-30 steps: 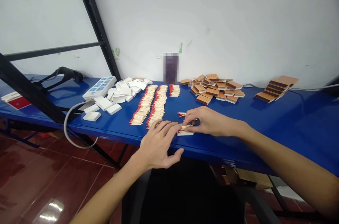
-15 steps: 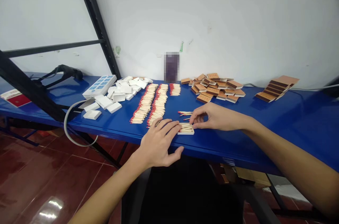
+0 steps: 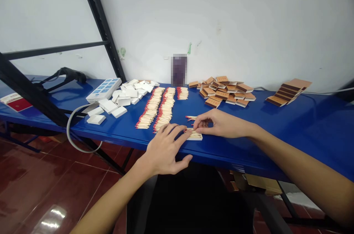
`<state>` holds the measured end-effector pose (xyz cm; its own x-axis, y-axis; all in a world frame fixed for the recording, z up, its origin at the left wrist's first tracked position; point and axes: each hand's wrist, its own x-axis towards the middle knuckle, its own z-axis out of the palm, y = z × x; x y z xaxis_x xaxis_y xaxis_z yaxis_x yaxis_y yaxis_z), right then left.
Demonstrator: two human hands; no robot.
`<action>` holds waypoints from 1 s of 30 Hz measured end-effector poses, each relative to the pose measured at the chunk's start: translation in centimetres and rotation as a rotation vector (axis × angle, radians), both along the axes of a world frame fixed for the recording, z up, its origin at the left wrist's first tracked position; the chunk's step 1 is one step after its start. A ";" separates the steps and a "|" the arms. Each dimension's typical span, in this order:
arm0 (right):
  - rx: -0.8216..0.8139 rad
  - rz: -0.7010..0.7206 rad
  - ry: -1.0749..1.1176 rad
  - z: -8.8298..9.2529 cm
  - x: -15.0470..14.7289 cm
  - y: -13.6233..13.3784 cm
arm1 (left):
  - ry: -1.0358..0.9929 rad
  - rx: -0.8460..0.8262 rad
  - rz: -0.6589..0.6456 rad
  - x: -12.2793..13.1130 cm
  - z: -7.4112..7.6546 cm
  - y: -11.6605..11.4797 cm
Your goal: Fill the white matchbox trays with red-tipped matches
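Note:
A small white matchbox tray [image 3: 197, 139] with red-tipped matches [image 3: 195, 135] in it lies near the table's front edge. My left hand [image 3: 166, 149] rests palm down at the tray's left end, fingers stretched out and thumb apart. Over the tray, my right hand [image 3: 208, 124] has thumb and fingertips pinched together; whatever is between them is too small to make out. A few loose matches [image 3: 190, 118] lie just behind the tray, partly hidden by the right hand. Two long rows of matches [image 3: 151, 108] and a shorter bunch of matches [image 3: 182, 93] lie beyond my left hand.
White trays [image 3: 124, 97] are heaped at the left beside a white power strip [image 3: 104, 89] with a hanging cable. Matchbox sleeves [image 3: 224, 92] form a pile behind my right hand, and more joined sleeves [image 3: 289, 92] stand farther right. A black metal frame [image 3: 101, 16] rises at the left.
My right hand has shifted slightly left, so its pinched fingertips are now over the tray rather than at its right end. My left hand has hardly moved.

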<state>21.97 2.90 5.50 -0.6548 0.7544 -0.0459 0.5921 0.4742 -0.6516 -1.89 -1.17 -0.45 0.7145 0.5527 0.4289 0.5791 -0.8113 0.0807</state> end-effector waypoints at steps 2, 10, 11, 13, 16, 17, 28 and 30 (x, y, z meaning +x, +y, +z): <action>0.010 -0.010 0.001 0.0 0.0 0.0 | 0.021 -0.003 0.001 0.0 0.1 0.0; 0.000 -0.002 -0.037 0.1 -0.2 -0.1 | -0.037 0.010 0.002 0.0 -0.3 0.0; 0.001 -0.003 -0.039 0.1 -0.2 -0.1 | -0.053 0.011 0.004 0.0 -0.4 0.0; 0.008 -0.001 -0.042 0.0 -0.2 -0.1 | -0.073 0.012 0.009 0.0 -0.5 0.1; 0.032 -0.012 -0.034 -0.1 -0.2 0.0 | -0.075 0.013 0.011 0.1 -0.5 0.1; 0.040 -0.020 -0.026 -0.2 -0.3 0.0 | -0.070 0.014 0.012 0.1 -0.5 0.0; 0.074 -0.046 -0.024 -0.7 -0.4 0.2 | 0.041 0.031 0.007 0.0 -0.4 -0.1; 0.081 -0.037 -0.027 -0.8 -0.5 0.2 | 0.062 0.029 -0.005 0.0 -0.3 -0.1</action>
<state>21.51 3.08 4.71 -0.6259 0.7799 -0.0007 0.6269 0.5026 -0.5953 -1.90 -1.27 -0.78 0.7430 0.5371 0.3994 0.5785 -0.8154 0.0206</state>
